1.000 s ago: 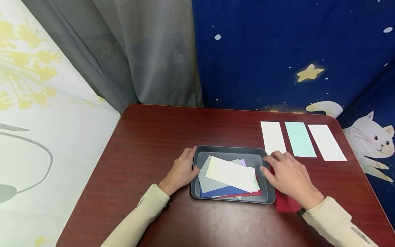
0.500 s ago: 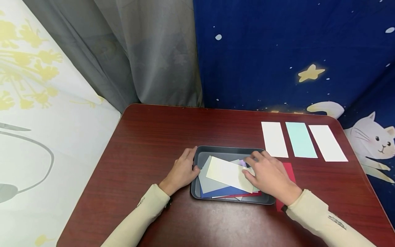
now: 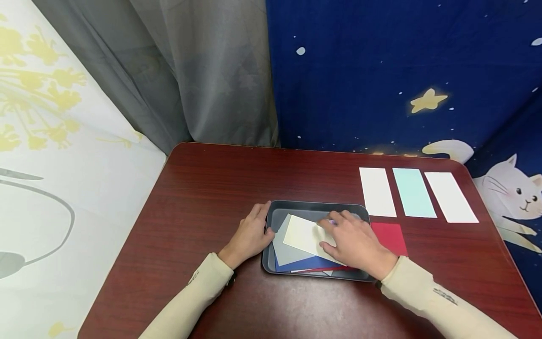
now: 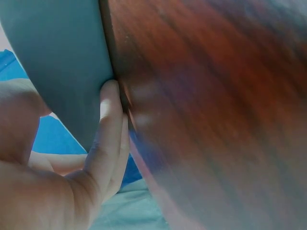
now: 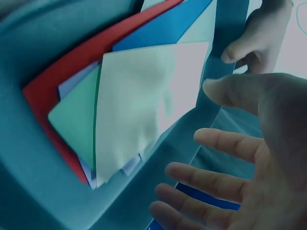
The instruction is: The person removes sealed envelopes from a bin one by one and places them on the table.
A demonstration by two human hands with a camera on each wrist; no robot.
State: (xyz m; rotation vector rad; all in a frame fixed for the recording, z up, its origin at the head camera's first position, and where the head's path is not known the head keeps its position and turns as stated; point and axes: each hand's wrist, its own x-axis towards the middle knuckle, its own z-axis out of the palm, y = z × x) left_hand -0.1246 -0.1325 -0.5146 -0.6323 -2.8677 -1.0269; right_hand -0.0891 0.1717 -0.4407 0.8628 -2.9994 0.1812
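A dark grey tray [image 3: 313, 205] sits on the table with a loose stack of coloured paper cards in it. On top lies a cream card [image 3: 301, 234], over a grey card [image 3: 281, 247], a blue card [image 4: 53, 136] and a red card [image 5: 48, 96]. My left hand [image 3: 250, 233] holds the tray's left end, thumb at the rim and fingers along the outer wall. Above the stack's right part hovers my right hand [image 3: 355, 240], its fingers [image 5: 206, 182] spread apart and nothing between them. It hides part of the cards in the head view.
Beyond the tray at the right lie a white card [image 3: 378, 193], a mint card [image 3: 414, 193] and another white card [image 3: 450, 197] in a row. A red card [image 3: 389, 235] lies right of the tray, partly covered by the right arm. Curtains stand behind the table [image 3: 211, 183].
My right hand has moved left from the tray's right rim to over the card stack, uncovering more of the red card on the table. The left hand and tray stay put.
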